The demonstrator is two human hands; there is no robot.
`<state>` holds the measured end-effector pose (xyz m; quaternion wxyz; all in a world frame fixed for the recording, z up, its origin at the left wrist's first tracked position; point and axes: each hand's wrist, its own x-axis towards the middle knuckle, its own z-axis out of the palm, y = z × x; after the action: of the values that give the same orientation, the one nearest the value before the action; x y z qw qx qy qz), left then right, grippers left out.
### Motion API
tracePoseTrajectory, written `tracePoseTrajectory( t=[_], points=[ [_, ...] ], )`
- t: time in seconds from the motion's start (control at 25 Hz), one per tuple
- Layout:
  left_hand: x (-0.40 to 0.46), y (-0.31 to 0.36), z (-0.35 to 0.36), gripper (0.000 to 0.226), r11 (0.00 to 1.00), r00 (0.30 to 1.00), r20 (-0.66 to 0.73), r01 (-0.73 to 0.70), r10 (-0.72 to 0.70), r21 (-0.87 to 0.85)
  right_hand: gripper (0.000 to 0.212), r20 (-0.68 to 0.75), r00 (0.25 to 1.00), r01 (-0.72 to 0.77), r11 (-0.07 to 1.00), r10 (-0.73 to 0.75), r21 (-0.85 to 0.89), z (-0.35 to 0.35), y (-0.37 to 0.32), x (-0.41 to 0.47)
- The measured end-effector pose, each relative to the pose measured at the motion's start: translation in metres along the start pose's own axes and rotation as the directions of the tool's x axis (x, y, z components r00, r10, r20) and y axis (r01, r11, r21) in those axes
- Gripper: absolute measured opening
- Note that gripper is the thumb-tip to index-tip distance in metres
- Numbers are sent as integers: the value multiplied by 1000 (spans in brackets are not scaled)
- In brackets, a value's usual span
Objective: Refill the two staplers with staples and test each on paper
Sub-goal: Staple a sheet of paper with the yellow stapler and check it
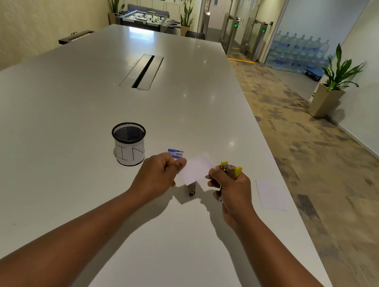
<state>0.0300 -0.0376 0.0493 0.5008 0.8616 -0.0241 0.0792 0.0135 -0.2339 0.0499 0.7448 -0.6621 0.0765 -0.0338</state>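
My left hand (pixel 161 172) pinches the left edge of a small white paper slip (pixel 196 168), held just above the table. My right hand (pixel 230 190) grips a yellow stapler (pixel 230 169) at the slip's right edge, its yellow ends sticking up above my fingers. Under the slip lies a second, grey metal stapler (pixel 191 190), mostly hidden by the paper. A small blue-and-white staple box (pixel 175 153) sits on the table just beyond my left hand.
A black mesh cup (pixel 128 143) with a white paper label stands to the left of my hands. Another white sheet (pixel 271 194) lies near the right edge of the white table (pixel 82 150). A cable slot (pixel 142 71) runs down the table's middle.
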Motion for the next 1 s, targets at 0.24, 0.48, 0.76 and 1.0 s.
tracePoseTrajectory(
  t=[0.24, 0.48, 0.76, 1.0],
  points=[
    [0, 7, 0, 43, 840, 971, 133, 241, -201, -486, 7, 6, 999, -50, 995, 49, 83, -1, 0, -1],
    [-12, 7, 8, 36, 657, 948, 240, 317, -207, -684, 6, 26, 997, -78, 985, 75, 152, 4, 3, -4],
    [-17, 7, 10, 42, 738, 993, 72, 115, -90, -665, 6, 55, 997, -67, 993, 62, 92, 9, 5, -10],
    [-14, 4, 3, 31, 769, 997, 29, 75, -74, -635, 12, 118, 993, 16, 999, -12, -32, 9, 9, -14]
  ],
)
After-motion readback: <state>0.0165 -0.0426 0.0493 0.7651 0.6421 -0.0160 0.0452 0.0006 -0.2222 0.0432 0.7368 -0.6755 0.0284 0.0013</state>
